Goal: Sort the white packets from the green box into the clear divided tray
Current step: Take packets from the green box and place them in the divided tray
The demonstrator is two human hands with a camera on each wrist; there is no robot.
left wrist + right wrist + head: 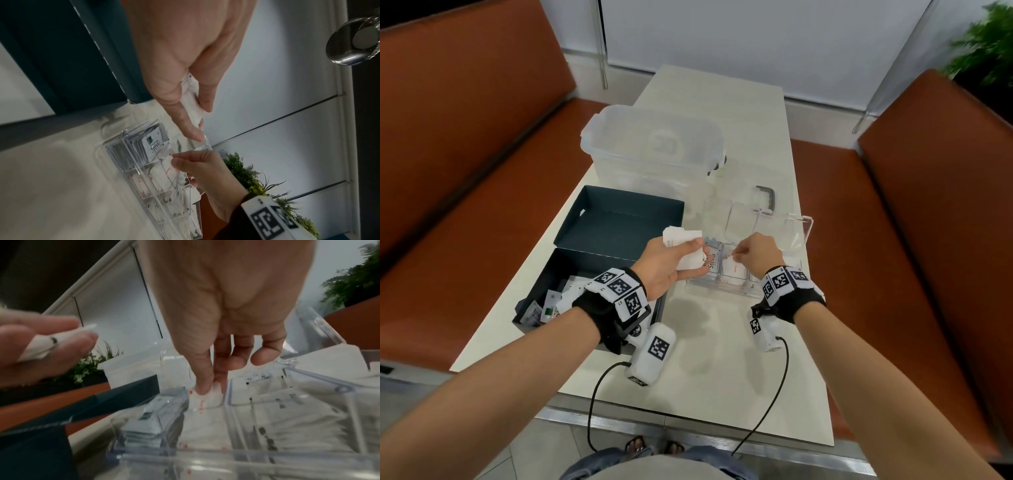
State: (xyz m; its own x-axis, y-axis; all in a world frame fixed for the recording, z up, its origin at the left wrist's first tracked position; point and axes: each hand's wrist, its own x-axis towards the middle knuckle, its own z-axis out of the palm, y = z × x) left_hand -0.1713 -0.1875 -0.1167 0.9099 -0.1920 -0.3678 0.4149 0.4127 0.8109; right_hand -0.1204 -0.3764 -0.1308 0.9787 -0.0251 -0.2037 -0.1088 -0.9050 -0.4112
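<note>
My left hand (671, 260) grips a small bunch of white packets (685, 245) between the green box (616, 219) and the clear divided tray (722, 286). The same bunch (192, 100) shows between thumb and fingers in the left wrist view. My right hand (750, 255) pinches a white packet with red print (734, 269) over the tray's middle front compartment; thumb and forefinger hold its top edge (207, 394). A stack of Stevia packets (154, 144) fills the compartment to its left. More packets (548, 306) lie in the green box's near corner.
A large clear lidded container (654, 147) stands behind the box. The tray's clear lid (796, 233) hangs open to the right, with a grey handle (768, 198) behind it. Brown bench seats (893, 240) flank the white table (705, 359). A plant (983, 44) stands far right.
</note>
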